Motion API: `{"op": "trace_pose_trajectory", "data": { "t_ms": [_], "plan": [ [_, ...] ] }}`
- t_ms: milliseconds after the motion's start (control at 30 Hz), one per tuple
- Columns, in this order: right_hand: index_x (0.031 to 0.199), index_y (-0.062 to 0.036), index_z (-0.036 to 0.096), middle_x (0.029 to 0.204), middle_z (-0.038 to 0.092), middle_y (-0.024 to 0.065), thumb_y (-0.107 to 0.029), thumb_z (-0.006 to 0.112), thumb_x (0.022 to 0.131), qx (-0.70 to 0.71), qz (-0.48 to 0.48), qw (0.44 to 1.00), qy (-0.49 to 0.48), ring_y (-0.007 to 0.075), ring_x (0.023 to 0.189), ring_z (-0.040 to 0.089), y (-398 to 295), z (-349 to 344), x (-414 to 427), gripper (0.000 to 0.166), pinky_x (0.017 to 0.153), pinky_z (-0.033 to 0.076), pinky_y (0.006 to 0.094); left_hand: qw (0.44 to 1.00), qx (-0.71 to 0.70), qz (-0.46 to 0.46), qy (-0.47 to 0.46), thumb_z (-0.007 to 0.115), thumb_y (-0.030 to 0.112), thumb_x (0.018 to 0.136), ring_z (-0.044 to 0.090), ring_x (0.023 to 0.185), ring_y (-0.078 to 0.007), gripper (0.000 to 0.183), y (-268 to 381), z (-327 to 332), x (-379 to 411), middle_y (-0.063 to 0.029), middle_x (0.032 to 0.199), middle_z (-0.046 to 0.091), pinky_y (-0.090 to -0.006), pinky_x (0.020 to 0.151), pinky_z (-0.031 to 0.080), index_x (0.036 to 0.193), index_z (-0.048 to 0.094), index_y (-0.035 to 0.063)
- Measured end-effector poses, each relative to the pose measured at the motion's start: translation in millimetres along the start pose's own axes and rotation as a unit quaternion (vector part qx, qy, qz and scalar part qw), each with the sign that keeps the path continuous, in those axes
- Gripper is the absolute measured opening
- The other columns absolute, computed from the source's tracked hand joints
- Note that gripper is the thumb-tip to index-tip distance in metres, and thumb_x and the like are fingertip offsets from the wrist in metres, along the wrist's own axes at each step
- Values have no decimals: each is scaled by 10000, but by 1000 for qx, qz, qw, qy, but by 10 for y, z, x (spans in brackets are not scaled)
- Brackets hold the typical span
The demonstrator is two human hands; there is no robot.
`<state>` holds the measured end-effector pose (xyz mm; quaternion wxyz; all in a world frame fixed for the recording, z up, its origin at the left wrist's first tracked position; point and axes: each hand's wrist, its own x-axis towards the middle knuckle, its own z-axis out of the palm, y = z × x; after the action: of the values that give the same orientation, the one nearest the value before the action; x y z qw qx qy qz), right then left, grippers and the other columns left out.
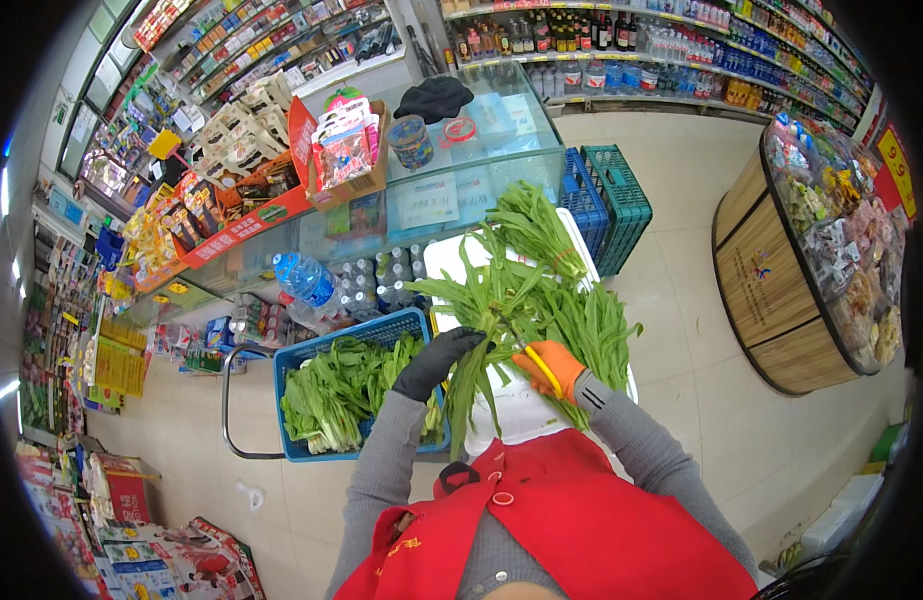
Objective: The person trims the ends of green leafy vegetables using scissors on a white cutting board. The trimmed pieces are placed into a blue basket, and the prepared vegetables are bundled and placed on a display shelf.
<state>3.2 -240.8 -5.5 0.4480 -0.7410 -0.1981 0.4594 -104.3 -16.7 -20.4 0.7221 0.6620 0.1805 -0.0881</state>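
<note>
My left hand (439, 365), in a black glove, grips a bunch of long-leaved greens (473, 375) near its base. In an orange glove, my right hand (550, 369) is shut on a yellow-handled knife (544, 370); its dark blade points at the stem end of that bunch. Beneath both hands lies a white foam box or lid (506, 420). More leafy greens (593, 326) are heaped on its right side, and a bundle tied with a band (536, 225) lies at its far end. Cut leaf pieces are scattered on the white surface.
A blue plastic basket (281, 431) of leafy vegetables (326, 397) stands left on a metal-handled cart (229, 397). Ahead is a glass counter (506, 169) with snack boxes and a tape roll (459, 130). Blue and green crates (619, 202) stand beyond, a wooden snack bin (769, 300) to the right.
</note>
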Motion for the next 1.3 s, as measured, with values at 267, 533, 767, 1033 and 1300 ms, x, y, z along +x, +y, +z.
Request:
{"op": "trace_pose_trajectory", "data": {
  "t_ms": [267,533,767,1033,1300],
  "plan": [
    [848,-42,665,786,669,148,-412,601,863,-310,7,950,-42,267,699,663,847,324,134,376,587,504,412,892,-434,103,73,438,242,989,549,1138,-256,379,-73,-557,75,-147,1248,564,-371,1013,410,1284,469,6],
    [1270,46,429,1014,643,157,-334,629,794,-474,-5,880,4,311,955,630,1484,935,208,641,722,510,436,854,-500,131,58,468,219,974,515,1174,-312,360,-149,-497,111,-165,1303,529,-411,1028,394,1289,474,45],
    [889,-83,669,829,664,159,-332,600,833,-433,-41,900,22,335,719,646,600,499,-145,263,653,509,423,953,155,171,194,471,121,969,590,990,-224,294,-236,-308,25,-96,1127,628,-290,880,448,1225,537,-7],
    [1200,10,561,760,642,86,-162,628,876,194,-130,969,76,145,591,605,-375,137,-112,373,567,500,270,819,486,286,105,641,268,842,582,1099,-218,394,400,471,-139,-71,1142,633,-471,1131,132,1217,567,173],
    [1234,-12,542,803,626,70,-63,594,895,195,-145,969,49,106,635,586,-266,148,-218,347,574,490,235,971,204,127,-10,573,268,937,594,977,-149,360,201,447,-188,-77,1079,649,-292,930,425,1208,573,31]
  ]
}}
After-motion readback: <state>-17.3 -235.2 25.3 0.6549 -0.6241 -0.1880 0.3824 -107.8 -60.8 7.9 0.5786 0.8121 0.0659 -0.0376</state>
